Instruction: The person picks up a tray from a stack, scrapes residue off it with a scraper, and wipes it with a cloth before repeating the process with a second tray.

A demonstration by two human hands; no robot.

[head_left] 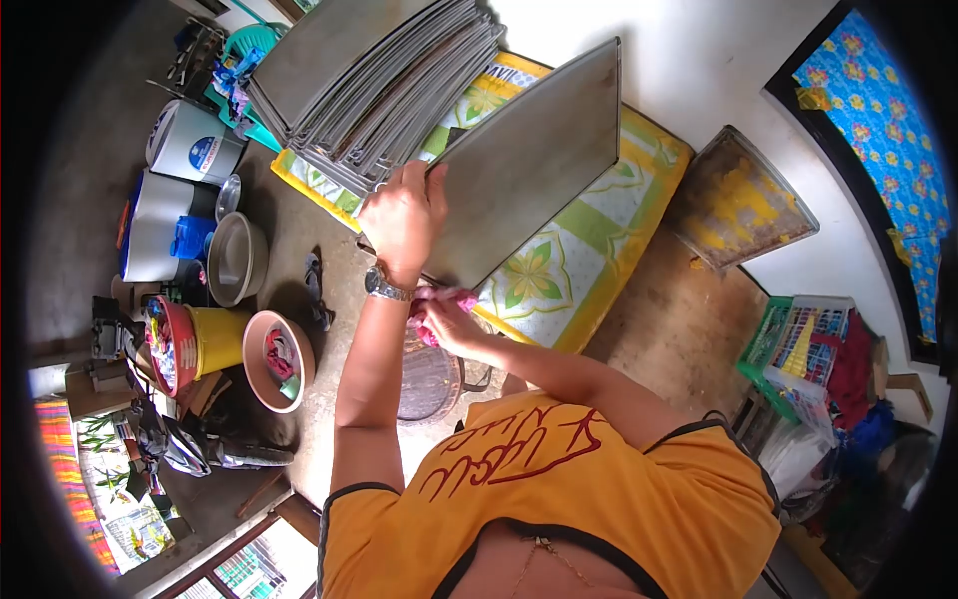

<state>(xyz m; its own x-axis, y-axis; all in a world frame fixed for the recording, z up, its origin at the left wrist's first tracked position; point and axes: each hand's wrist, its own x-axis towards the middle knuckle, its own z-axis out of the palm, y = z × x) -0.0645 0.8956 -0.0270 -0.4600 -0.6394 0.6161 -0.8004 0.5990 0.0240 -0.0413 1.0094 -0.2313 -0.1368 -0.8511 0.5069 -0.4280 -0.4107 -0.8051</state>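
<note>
My left hand (404, 215), with a watch on its wrist, grips the upper left edge of a flat grey metal tray (544, 160). The tray stands tilted on a table covered with a green, white and yellow floral cloth (539, 275). Near the tray's lower corner, my right hand (451, 324) is closed round a pink cloth (429, 307). Beyond my left hand, a thick stack of similar metal trays (389, 95) rests on the same table.
A yellow-stained tray (743, 205) leans by the wall at right. Buckets, basins (277, 359) and white containers (165, 225) stand on the floor at left. A round dark basket (429, 384) is below my hands. Crates (798, 344) stand at far right.
</note>
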